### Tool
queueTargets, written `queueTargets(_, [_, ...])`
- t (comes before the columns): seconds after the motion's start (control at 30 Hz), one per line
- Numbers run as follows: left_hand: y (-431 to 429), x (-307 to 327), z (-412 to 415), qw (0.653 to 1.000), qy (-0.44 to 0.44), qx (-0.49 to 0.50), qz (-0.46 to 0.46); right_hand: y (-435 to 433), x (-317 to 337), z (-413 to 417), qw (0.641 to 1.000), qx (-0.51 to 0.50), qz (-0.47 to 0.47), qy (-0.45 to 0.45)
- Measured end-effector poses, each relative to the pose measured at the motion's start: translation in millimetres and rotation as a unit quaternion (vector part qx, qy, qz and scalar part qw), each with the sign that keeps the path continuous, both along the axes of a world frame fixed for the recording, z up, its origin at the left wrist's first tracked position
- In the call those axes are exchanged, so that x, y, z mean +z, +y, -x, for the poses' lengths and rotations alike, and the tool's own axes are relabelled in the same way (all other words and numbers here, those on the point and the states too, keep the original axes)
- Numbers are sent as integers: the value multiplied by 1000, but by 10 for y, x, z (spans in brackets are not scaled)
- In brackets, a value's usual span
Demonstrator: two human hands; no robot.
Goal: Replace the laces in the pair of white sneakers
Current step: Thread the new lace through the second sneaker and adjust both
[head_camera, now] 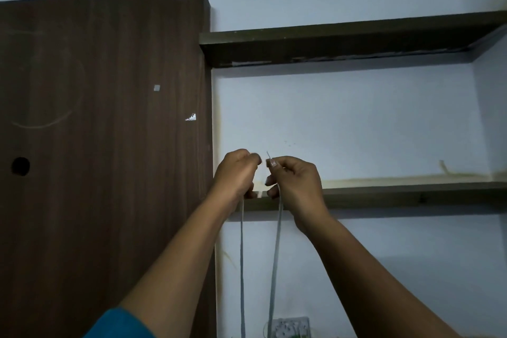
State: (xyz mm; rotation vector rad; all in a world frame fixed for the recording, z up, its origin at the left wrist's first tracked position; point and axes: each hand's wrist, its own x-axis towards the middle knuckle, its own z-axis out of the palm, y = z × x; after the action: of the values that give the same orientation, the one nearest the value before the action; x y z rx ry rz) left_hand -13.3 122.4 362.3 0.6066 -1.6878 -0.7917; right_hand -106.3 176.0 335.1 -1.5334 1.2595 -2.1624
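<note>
- Nearest the camera, a blue sleeve (118,324) covers the left upper arm. Both forearms are bare and reach up and forward.
- Two runs of a pale flat lace (275,255) hang straight down between the forearms, their long axis vertical. They leave the frame at the bottom edge near a wall socket (290,326). Whether they join below cannot be told.
- The left hand (237,173) is clenched around the top of the left run, which drops out under the palm.
- The right hand (297,182) pinches the right run between thumb and forefinger. The stiff tip (268,156) stands up just above that pinch.
- The hands sit level and close together but do not touch. The exposed tip lies on the right side, so the right hand is judged better placed to lead any threading.
- No sneakers are in view. They are judged to lie below the frame, so the lace ends must travel downward from here.
- Behind the hands are the lower shelf (397,195), a dark cabinet (109,118) to the left, and the wall.
</note>
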Motion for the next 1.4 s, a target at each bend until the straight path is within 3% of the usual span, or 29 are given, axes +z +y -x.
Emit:
queueTargets(0.13, [21,68,14,999,36,-31,-8,-16,43,15,1000,-4,14,-6])
queueTargets(0.37, [155,196,100,998,-56,-11,40,-45,80,45,997,-12,63,-36])
queueTargets(0.9, [-108,-154,203,983,-118,24,138,-108,-20,116,984,98,69,-133])
queueTargets(1.27, [-193,-257,60,939,-259,102,200,-162,-63,153,994,102,-10,-47])
queueTargets(1.4, [-202,-334,62,939,-246,110,213,-185,-95,124,997,69,-17,-31])
